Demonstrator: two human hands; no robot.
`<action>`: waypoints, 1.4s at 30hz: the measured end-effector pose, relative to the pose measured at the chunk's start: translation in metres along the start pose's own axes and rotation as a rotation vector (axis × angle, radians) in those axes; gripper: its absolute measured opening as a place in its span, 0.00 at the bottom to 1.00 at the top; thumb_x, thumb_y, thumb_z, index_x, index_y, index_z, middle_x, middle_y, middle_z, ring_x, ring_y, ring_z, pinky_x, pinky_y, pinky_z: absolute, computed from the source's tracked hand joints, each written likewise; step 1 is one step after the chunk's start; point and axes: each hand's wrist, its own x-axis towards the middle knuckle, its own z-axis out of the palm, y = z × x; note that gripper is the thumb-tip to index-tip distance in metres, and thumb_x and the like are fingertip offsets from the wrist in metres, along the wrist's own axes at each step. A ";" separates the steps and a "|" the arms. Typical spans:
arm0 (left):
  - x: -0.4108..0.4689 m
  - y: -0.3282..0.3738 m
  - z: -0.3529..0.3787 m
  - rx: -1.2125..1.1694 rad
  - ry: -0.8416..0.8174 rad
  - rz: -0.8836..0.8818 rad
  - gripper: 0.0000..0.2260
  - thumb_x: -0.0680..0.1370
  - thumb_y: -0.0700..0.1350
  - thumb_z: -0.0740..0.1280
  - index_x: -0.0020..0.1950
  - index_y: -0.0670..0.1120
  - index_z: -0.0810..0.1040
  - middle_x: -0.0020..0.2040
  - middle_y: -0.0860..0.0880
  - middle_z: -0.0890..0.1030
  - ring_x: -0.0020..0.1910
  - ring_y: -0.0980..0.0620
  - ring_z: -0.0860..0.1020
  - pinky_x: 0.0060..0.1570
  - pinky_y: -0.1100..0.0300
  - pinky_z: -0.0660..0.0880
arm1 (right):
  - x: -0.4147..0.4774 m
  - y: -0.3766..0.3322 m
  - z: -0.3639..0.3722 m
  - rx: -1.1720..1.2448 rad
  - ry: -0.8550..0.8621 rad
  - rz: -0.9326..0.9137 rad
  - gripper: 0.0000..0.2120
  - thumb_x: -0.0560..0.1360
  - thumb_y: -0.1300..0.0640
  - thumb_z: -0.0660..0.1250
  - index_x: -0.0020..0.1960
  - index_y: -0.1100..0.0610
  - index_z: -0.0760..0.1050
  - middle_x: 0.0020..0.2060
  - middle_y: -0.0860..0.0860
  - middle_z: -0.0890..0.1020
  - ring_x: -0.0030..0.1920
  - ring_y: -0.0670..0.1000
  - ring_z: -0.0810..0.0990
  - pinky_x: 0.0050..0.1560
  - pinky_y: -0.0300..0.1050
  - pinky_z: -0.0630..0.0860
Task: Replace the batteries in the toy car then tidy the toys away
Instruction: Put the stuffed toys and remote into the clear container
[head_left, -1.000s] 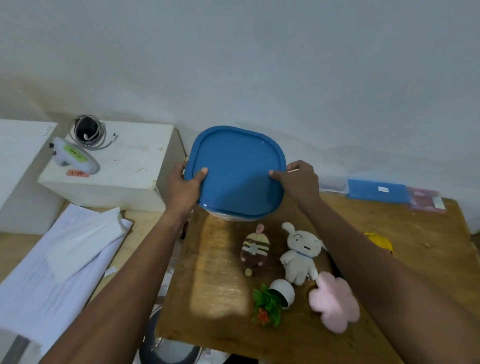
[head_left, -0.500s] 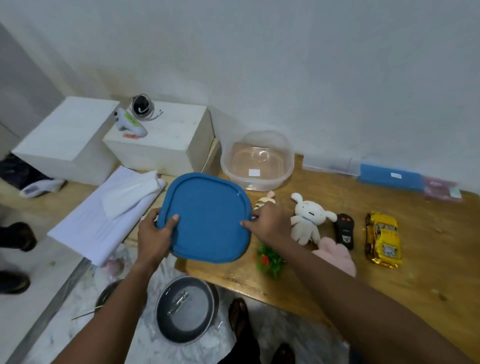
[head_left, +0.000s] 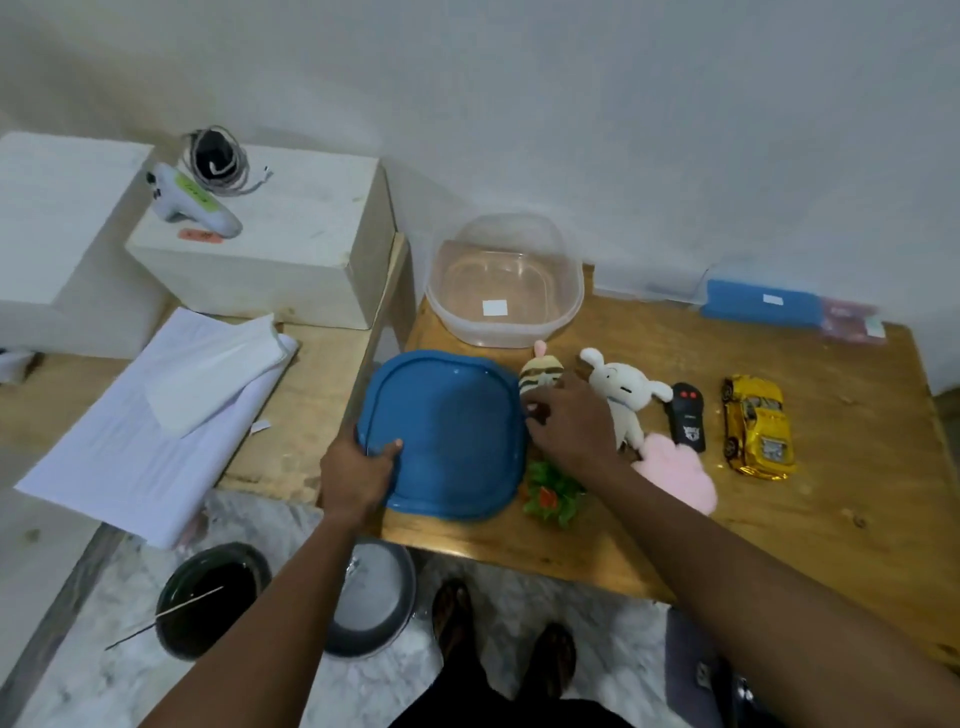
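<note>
The tub (head_left: 569, 306) stands open and empty at the back edge of the table (head_left: 810, 525), with its lid (head_left: 447, 431) flat near the front left corner. My left hand (head_left: 353, 467) grips the lid's left rim, thumb on top. My right hand (head_left: 571, 426) is curled over the striped toy (head_left: 540, 375); I cannot tell if it holds anything. The toy car (head_left: 756, 426) sits toward the right edge beside the remote (head_left: 687, 415). I can't see its batteries. No toy is in the tub yet; the white toy (head_left: 623, 395), pink toy (head_left: 675, 473) and green toy (head_left: 553, 493) crowd the lid's right side.

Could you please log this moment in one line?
blue lid: flat on table; left hand: grips its edge; right hand: at its right edge; clear tub: empty
</note>
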 end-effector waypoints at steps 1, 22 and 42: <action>0.002 -0.001 0.001 0.058 -0.011 -0.006 0.24 0.71 0.55 0.75 0.62 0.45 0.78 0.53 0.46 0.81 0.51 0.43 0.80 0.52 0.50 0.78 | 0.000 0.002 -0.001 0.021 0.008 0.002 0.12 0.74 0.49 0.68 0.56 0.45 0.82 0.52 0.49 0.78 0.51 0.51 0.76 0.49 0.47 0.76; -0.035 0.133 0.115 0.347 -0.355 0.685 0.24 0.74 0.55 0.69 0.70 0.56 0.73 0.75 0.44 0.66 0.73 0.42 0.64 0.70 0.41 0.66 | -0.059 0.077 -0.036 0.019 0.271 0.497 0.17 0.72 0.48 0.69 0.60 0.49 0.80 0.53 0.53 0.78 0.55 0.57 0.76 0.49 0.52 0.76; -0.046 0.175 0.213 0.468 -0.302 0.481 0.38 0.66 0.56 0.71 0.74 0.58 0.60 0.50 0.49 0.83 0.60 0.41 0.78 0.74 0.35 0.50 | -0.006 0.169 -0.050 0.193 0.040 0.543 0.29 0.71 0.50 0.69 0.68 0.56 0.67 0.59 0.58 0.77 0.56 0.60 0.77 0.49 0.50 0.74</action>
